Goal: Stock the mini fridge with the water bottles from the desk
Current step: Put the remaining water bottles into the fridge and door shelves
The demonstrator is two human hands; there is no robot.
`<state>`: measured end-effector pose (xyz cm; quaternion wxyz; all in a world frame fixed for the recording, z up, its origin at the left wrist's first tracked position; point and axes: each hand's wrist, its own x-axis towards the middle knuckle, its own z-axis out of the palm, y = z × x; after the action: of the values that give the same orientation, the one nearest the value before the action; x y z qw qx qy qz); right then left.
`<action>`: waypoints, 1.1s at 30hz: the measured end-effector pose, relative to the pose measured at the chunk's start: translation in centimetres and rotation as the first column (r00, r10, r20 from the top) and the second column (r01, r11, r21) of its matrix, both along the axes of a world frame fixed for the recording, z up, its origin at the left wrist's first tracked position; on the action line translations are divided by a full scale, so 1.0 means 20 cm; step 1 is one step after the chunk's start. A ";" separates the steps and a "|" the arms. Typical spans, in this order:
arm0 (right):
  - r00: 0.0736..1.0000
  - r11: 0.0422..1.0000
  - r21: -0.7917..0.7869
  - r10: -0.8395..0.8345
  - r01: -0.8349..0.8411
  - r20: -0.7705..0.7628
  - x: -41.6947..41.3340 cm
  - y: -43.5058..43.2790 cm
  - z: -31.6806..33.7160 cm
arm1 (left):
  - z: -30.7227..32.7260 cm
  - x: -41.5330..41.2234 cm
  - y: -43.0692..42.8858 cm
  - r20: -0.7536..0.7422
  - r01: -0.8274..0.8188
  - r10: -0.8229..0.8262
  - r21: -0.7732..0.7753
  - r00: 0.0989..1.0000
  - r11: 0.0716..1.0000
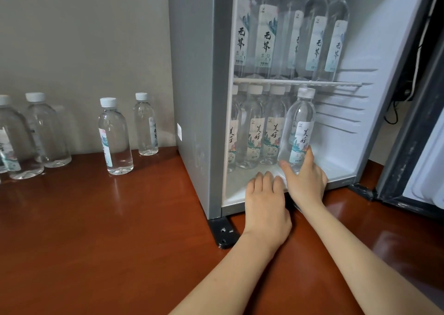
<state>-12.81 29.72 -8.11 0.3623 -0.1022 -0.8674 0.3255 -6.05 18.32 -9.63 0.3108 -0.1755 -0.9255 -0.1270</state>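
The grey mini fridge [194, 79] stands open on the brown desk [101, 237]. My right hand [305, 181] grips the base of a clear water bottle [298, 127], tilted slightly left on the lower fridge floor beside several standing bottles [255, 132]. My left hand [265, 206] lies flat, fingers straight, on the fridge's front sill, holding nothing. The upper wire shelf [336, 83] carries several more bottles [314, 33]. On the desk left of the fridge stand several bottles, the nearest ones a wide one [115, 137] and a slim one [146, 124].
The fridge door [413, 127] hangs open at the right, with black cables behind it. A black foot bracket [223, 233] sticks out under the fridge's front corner. A grey wall backs the desk. Free room shows at the right of the lower fridge floor.
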 end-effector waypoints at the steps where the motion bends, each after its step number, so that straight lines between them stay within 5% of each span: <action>1: 1.000 1.000 -0.012 0.000 0.000 -0.013 0.01 -0.01 -0.01 | 0.00 0.00 0.00 0.002 0.008 -0.008 -0.001 1.000 1.000; 13: 0.988 0.993 -0.120 0.003 -0.022 -0.153 0.14 -0.05 -0.06 | -0.02 0.11 -0.06 -0.048 0.065 -0.062 0.053 0.997 0.997; 22: 0.943 0.985 -0.060 0.138 -0.163 -0.303 0.29 -0.14 -0.06 | -0.02 0.22 -0.12 -0.060 0.074 -0.066 0.153 0.996 0.985; 33: 0.931 0.948 -0.123 0.256 -0.295 -0.259 0.45 -0.24 -0.05 | -0.03 0.33 -0.19 -0.044 0.037 -0.027 0.225 0.999 0.974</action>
<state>-3.77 24.85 -9.18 0.4054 0.0321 -0.7942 0.4515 0.57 14.51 -10.15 0.3456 -0.1564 -0.8955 -0.2327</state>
